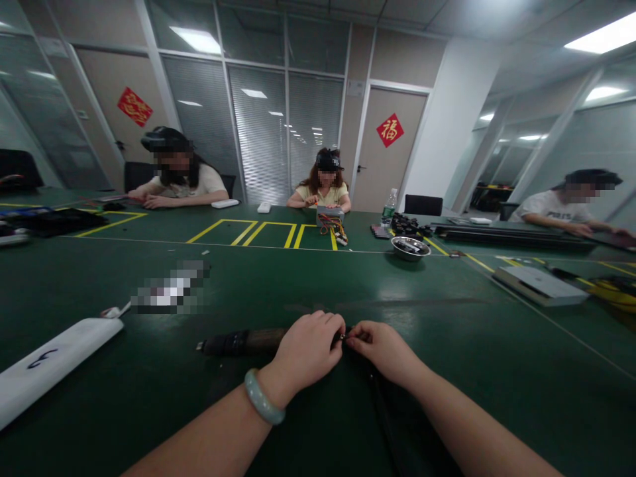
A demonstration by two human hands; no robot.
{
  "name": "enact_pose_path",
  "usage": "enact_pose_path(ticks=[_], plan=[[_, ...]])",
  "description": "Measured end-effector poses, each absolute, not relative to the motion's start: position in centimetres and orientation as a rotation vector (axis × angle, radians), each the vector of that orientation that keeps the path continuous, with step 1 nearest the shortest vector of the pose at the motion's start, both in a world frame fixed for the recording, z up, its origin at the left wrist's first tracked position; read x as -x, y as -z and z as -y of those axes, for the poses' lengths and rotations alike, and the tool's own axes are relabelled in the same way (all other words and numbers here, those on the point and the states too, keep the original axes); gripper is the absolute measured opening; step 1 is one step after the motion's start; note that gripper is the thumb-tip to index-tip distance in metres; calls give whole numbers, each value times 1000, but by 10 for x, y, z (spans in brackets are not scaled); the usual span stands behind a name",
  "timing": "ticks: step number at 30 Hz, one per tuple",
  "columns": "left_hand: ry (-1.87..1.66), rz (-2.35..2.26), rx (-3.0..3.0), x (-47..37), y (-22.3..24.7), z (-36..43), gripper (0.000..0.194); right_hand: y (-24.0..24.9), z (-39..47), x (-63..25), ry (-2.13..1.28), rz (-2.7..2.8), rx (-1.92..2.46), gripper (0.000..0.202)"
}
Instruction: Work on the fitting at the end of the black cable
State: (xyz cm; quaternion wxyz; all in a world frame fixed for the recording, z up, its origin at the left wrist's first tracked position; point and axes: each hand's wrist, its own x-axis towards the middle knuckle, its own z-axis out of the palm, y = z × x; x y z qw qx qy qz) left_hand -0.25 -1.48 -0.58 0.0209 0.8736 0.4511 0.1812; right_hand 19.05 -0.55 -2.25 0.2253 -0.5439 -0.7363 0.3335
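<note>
A dark cylindrical tool (263, 340) lies crosswise in front of me, with a small metal tip at its left end; its exact kind is unclear. Wrapped over its right part is my left hand (311, 344), fingers closed, a pale green bangle on the wrist. My right hand (377, 344) pinches with thumb and forefinger at the tool's right end, close to my left fingertips. A tiny shiny spot shows between the two hands, but what my right fingers hold is hidden. From below them a dark cord or strap (380, 411) runs toward me.
A white power strip (59, 361) lies at left, near a blurred-out object (171, 288). Farther off stand a metal bowl (410, 248), a bottle (389, 207) and a grey box with wires (328, 217). A flat grey case (541, 285) is at right. Several people sit around the green table (248, 278).
</note>
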Motion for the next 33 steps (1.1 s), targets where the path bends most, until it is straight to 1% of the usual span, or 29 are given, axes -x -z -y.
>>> enact_pose_path(ticks=[8,33], plan=[[-623,-1398,-2701,3,10,14,13,19,7,-189,-901,2036,1524,17],[-604,-1374,-2696,4,6,14,5,21,5,-188,-940,2021,1517,16]])
